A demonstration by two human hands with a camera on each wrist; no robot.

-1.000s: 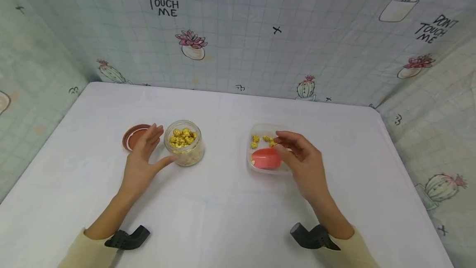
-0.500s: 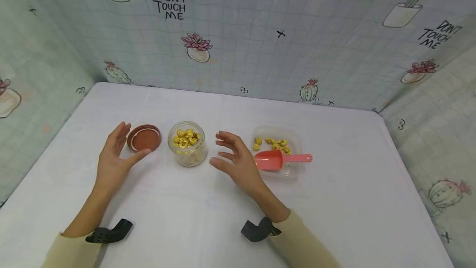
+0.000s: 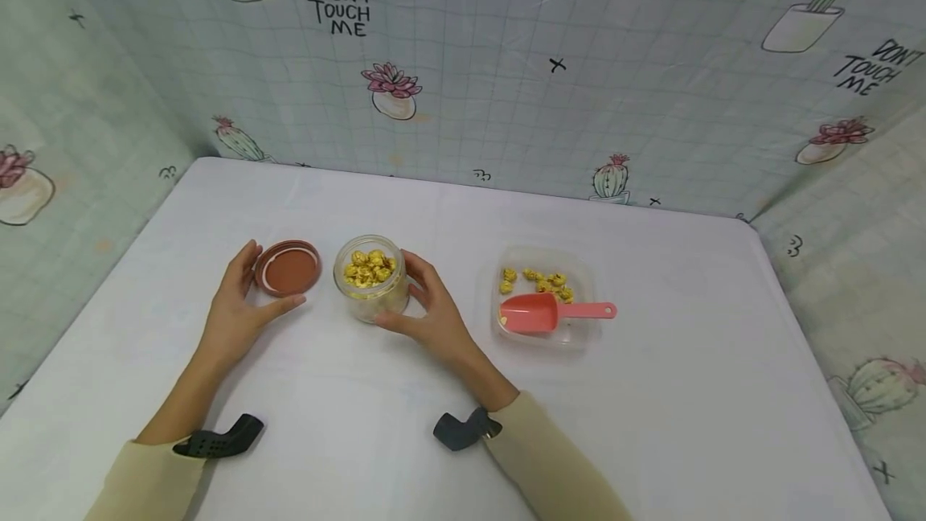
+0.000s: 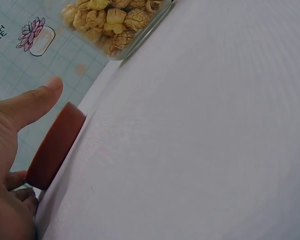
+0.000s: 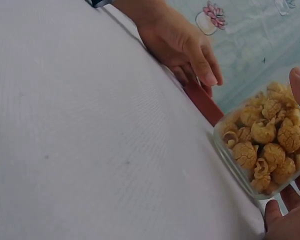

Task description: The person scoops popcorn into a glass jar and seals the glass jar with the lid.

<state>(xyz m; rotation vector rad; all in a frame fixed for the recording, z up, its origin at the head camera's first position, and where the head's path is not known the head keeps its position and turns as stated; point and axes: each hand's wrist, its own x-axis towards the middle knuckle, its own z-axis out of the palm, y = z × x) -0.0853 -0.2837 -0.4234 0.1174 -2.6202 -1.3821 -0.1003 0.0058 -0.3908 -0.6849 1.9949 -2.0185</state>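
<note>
A glass jar (image 3: 372, 304) filled with yellow caramel popcorn (image 3: 367, 268) stands upright, without its lid. My right hand (image 3: 434, 316) holds the jar from its right side, thumb at the front and fingers round the back. In the right wrist view the popcorn (image 5: 272, 137) shows through the jar's wall. To the left, the reddish-brown lid (image 3: 291, 270) lies flat on the table. My left hand (image 3: 235, 312) is spread round the lid, fingers at its far-left edge. The left wrist view shows the thumb (image 4: 40, 102) straight and apart from the lid (image 4: 57, 145).
Right of the jar stands a clear plastic box (image 3: 589, 332) with several popcorn pieces (image 3: 553, 284) in it. A red scoop (image 3: 531, 313) lies across the box, its handle sticking out over the right rim. A patterned cloth (image 3: 463, 63) hangs behind the white table (image 3: 687, 392).
My right hand has left the box with the scoop, crossed leftward and reached the jar. My left hand has drawn back from near the jar and come round the lid.
</note>
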